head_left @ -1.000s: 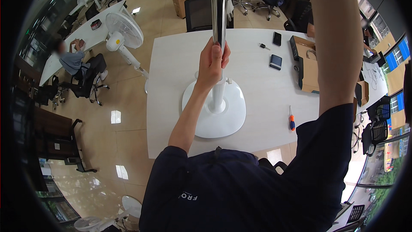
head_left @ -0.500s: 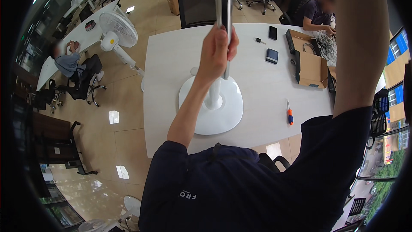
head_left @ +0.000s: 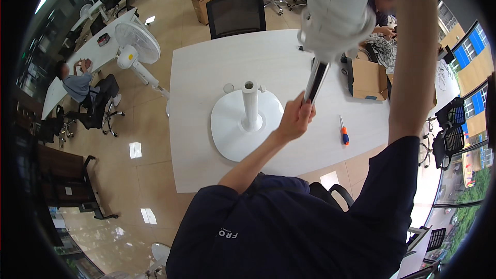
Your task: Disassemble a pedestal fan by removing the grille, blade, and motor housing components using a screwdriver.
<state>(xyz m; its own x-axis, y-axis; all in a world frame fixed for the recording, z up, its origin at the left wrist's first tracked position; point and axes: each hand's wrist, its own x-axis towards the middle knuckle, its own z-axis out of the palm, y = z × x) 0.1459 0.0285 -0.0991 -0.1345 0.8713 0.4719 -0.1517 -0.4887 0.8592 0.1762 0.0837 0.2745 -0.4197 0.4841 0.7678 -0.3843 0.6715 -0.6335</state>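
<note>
My left hand [head_left: 296, 120] is wrapped round the lower end of a shiny metal pole [head_left: 317, 78] with a dark stripe. This pole tilts up to the right into a white fan body [head_left: 337, 15], blurred and cut off by the top edge. My right forearm [head_left: 413, 67] reaches up past the top edge, its hand out of sight. Left of the pole, a white fan base [head_left: 225, 134] stands on the table, its short tube [head_left: 251, 106] upright with an open top and a small side knob. The pole is apart from this tube.
On the white table [head_left: 196, 170] lie an orange-and-blue screwdriver [head_left: 344, 133] and an open cardboard box [head_left: 368, 78] beside tangled cables [head_left: 383, 46]. An office chair [head_left: 236, 16] stands at the far side. Another white fan [head_left: 137, 46] is to the left. Two people sit nearby, left and far right.
My left hand and the pole have moved right and down, away from above the base, and the pole now leans. The white fan body has come into view, and the base tube's open top shows.
</note>
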